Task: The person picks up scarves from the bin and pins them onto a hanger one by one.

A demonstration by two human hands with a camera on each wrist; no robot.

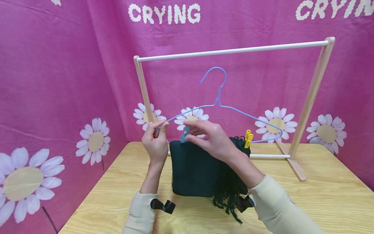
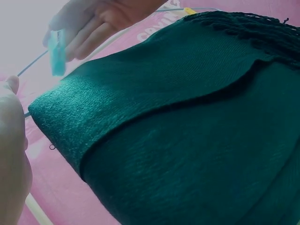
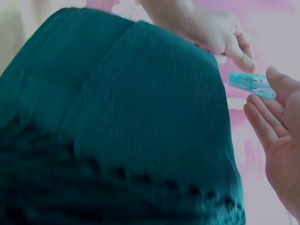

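Observation:
A dark green fringed scarf [image 1: 194,172] hangs folded over the lower bar of a blue wire hanger [image 1: 246,112]. My left hand [image 1: 156,143] pinches the hanger's left corner between thumb and fingers, just beside the scarf's edge. In my right hand [image 1: 211,138], thumb and fingers pinch a light blue clothespin [image 1: 185,134], which sits at the scarf's top left edge in the head view. The right wrist view shows this clothespin [image 3: 251,85] close to the cloth's edge. A yellow clothespin [image 1: 248,139] grips the fringed side near the hanger's right end.
Behind the hanger stands a wooden rack with a white top rail [image 1: 233,51] and a right post [image 1: 311,97]. It rests on a light wood table [image 1: 117,195]. Pink cloth [image 1: 73,65] with daisies surrounds the table at the back and left.

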